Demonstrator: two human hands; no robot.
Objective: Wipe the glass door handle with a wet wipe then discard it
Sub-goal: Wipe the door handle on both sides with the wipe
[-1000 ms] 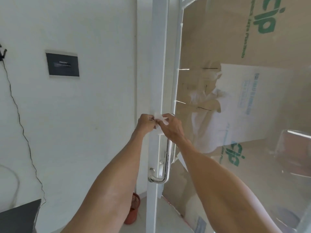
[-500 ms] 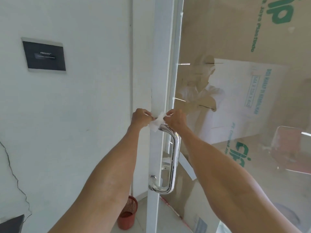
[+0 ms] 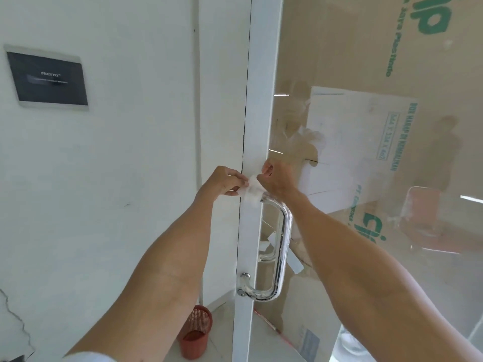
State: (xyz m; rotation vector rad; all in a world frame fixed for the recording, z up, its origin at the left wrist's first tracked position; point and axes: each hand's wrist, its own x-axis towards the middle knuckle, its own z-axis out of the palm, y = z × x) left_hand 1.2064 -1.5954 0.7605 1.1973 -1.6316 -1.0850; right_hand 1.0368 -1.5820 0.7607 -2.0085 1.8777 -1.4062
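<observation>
A shiny chrome D-shaped door handle [image 3: 283, 246] is fixed to the white frame of a glass door [image 3: 258, 105]. A white wet wipe [image 3: 251, 192] is stretched between my two hands, just in front of the handle's top end. My left hand [image 3: 222, 182] pinches the wipe's left edge. My right hand [image 3: 274, 176] pinches its right edge, above the handle's upper bend. The handle's top mount is hidden behind the wipe.
A red mesh waste basket [image 3: 196, 335] stands on the floor at the foot of the wall, left of the door. A dark wall plate [image 3: 48, 79] hangs on the white wall. Cardboard boxes [image 3: 366, 142] show behind the glass.
The view has drawn closer to the door. My hands have pulled slightly apart, spreading the wipe wider at the handle's top.
</observation>
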